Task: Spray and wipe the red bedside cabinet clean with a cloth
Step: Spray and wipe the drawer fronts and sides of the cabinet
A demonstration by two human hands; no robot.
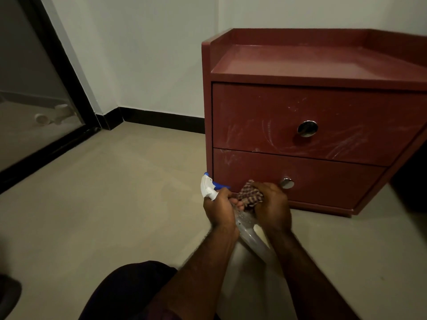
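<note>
The red bedside cabinet (323,116) stands on the floor against the wall, with two drawers, round metal knobs and pale smears on its fronts. My left hand (218,207) grips the neck of a clear spray bottle (250,236) with a white and blue trigger head (209,188). The bottle lies tilted, its body running down between my wrists. My right hand (272,205) holds a bunched brown checked cloth (250,196) just in front of the lower drawer, close beside the left hand.
Beige floor (115,192) spreads to the left. A glass door with a black frame (69,72) stands at the far left, a black skirting board (161,120) runs along the white wall. My dark-clothed knee (129,292) is at the bottom.
</note>
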